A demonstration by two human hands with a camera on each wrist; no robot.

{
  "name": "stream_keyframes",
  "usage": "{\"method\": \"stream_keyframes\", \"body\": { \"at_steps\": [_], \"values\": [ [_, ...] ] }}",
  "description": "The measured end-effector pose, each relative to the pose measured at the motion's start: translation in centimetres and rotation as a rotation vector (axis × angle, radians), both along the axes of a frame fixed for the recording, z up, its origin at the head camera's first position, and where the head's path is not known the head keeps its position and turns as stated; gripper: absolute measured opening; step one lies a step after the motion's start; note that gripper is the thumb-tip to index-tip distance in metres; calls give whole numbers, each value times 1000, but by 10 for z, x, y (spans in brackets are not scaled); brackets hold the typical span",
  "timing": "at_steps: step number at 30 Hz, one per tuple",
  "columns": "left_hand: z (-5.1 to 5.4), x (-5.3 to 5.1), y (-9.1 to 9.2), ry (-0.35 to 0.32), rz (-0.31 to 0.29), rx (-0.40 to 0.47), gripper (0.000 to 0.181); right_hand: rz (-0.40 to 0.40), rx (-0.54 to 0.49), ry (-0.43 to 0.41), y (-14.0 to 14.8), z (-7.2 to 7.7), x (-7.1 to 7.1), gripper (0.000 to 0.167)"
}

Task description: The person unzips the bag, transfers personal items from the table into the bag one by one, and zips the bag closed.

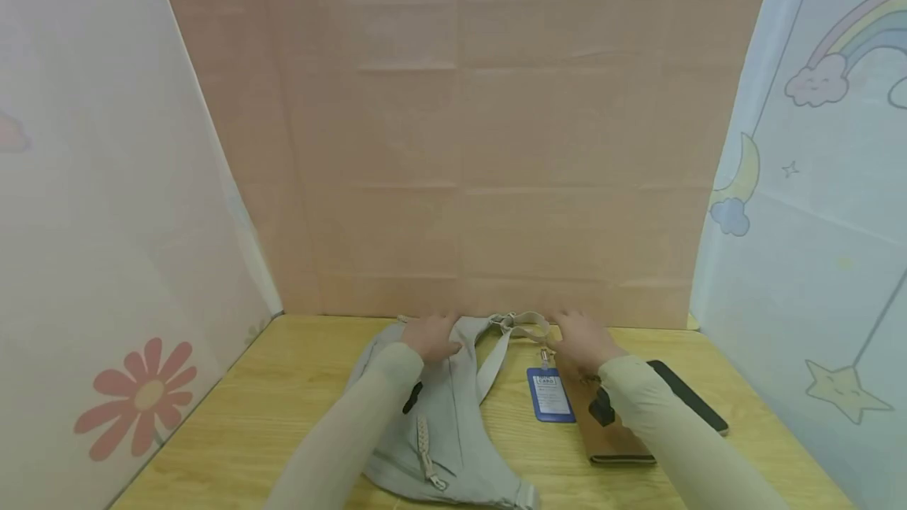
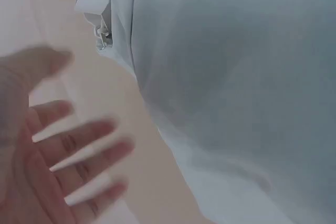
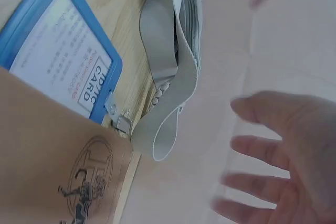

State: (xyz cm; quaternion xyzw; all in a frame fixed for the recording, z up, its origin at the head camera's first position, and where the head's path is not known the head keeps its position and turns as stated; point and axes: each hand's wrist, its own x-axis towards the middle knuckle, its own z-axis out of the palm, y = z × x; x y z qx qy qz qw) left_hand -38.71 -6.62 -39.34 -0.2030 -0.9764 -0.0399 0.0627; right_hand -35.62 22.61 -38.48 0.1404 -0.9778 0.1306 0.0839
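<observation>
My left hand [image 1: 429,337] hovers over the upper part of a light grey sling bag [image 1: 453,423], which lies on the table with its strap toward the back. In the left wrist view that hand [image 2: 68,145] has its fingers spread and holds nothing. My right hand [image 1: 585,343] is above the far end of a brown wallet [image 1: 602,423]; the right wrist view shows its fingers [image 3: 257,182] apart and nothing in them. A blue ID card holder [image 1: 551,396] with a metal clip lies between bag and wallet. The bag's strap [image 3: 168,114] loops near the clip.
A black phone [image 1: 687,396] lies right of the wallet, partly behind my right forearm. The wooden table [image 1: 234,408] meets a pinkish-brown back panel [image 1: 460,140]. Patterned white panels [image 1: 127,219] stand at both sides.
</observation>
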Motion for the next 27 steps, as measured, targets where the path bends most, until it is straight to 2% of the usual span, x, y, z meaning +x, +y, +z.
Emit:
{"method": "stream_keyframes", "body": {
  "at_steps": [4, 8, 12, 14, 18, 20, 21, 24, 27],
  "values": [
    [0, -5, 2, 96, -67, 34, 14, -8, -84, -54, 0, -2, -3, 24],
    [5, -7, 6, 123, -84, 63, 16, -15, -131, -70, -1, -2, -4, 15],
    [15, -6, 15, 49, -59, 71, 15, -14, -152, -91, -3, -2, -3, 14],
    [16, -8, 21, 9, -61, 80, 13, -11, -158, -97, -4, -3, -3, 14],
    [1, -17, 35, -129, -55, 114, 7, -11, -153, -104, -6, -4, -3, 15],
    [-9, -21, 42, -204, -24, 101, 4, -16, -149, -108, -7, -4, -3, 16],
    [-13, -21, 46, -242, -1, 91, 7, -18, -147, -110, -7, -4, -2, 16],
    [-20, -17, 54, -300, 62, 31, 14, -19, -147, -118, -7, -4, -2, 17],
    [-22, -10, 60, -329, 104, 3, 11, -10, -151, -123, -8, -4, -3, 17]
  ]
}}
